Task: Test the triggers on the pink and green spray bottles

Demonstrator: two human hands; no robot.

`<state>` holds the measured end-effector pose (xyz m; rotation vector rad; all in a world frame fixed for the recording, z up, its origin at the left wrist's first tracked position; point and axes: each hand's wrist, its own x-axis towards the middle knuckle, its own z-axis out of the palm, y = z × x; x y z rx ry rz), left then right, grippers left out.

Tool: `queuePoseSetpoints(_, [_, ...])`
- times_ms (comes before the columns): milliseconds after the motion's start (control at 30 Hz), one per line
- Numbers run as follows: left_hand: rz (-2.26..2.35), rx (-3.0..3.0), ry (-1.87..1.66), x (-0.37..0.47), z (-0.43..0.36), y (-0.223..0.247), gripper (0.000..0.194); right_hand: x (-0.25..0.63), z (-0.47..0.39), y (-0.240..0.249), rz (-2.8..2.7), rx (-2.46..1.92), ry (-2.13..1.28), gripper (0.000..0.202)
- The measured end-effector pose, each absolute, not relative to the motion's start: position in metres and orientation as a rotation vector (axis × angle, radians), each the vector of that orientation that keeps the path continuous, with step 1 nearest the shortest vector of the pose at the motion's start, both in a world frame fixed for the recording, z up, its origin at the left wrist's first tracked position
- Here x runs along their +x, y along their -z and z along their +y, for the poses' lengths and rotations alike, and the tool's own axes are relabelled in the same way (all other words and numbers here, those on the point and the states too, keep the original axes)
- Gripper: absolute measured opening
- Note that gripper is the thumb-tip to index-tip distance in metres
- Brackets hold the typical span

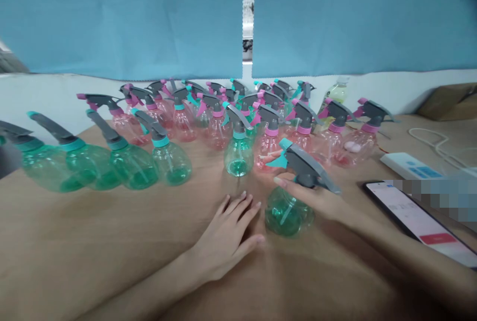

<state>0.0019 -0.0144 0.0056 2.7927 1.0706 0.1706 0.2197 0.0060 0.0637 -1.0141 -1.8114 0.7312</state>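
Note:
My right hand (316,199) is closed around the neck of a green spray bottle (286,214), just under its grey and turquoise trigger head. The bottle is close to the table top; whether its base touches the wood I cannot tell. To its left, my left hand (229,234) lies palm down on the table (156,246), fingers spread and holding nothing. Beyond my left fingertips a second green spray bottle (239,157) stands upright. Just behind the right hand is a pink spray bottle (271,147), partly covered by the fingers.
Several green spray bottles (136,167) line the left side. Many pink bottles (121,124) and green ones crowd the back, before a white wall and blue cloth (130,18). At right lie a phone (413,216), a white box (410,164), a cable (428,134) and a brown box (447,102).

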Motion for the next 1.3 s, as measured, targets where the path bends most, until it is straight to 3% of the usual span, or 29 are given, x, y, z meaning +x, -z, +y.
queuePoseSetpoints(233, [1.068, 2.789, -0.153, 0.001, -0.014, -0.006, 0.057, 0.222, 0.004, -0.063, -1.802, -1.045, -0.787, 0.012])
queuePoseSetpoints(333, [1.068, 2.793, -0.163, 0.001, -0.013, -0.006, 0.057, 0.222, 0.004, -0.063, -1.803, -1.078, -0.794, 0.029])
queuePoseSetpoints(533, [1.079, 2.802, -0.172, 0.003, -0.014, -0.006, 0.057, 0.222, 0.007, -0.059, -1.790, -1.029, -0.763, 0.034])
queuePoseSetpoints(700, [1.084, 2.813, -0.187, 0.003, -0.015, -0.007, 0.053, 0.222, 0.005, -0.061, -1.844, -1.103, -0.714, 0.018])
queuePoseSetpoints(1133, [1.087, 2.830, -0.184, 0.003, -0.016, -0.006, 0.053, 0.225, 0.008, -0.052, -1.830, -1.123, -0.649, 0.018])
queuePoseSetpoints(1300, [1.087, 2.820, -0.163, 0.002, -0.015, -0.007, 0.053, 0.224, 0.006, -0.057, -1.821, -1.124, -0.641, 0.026])
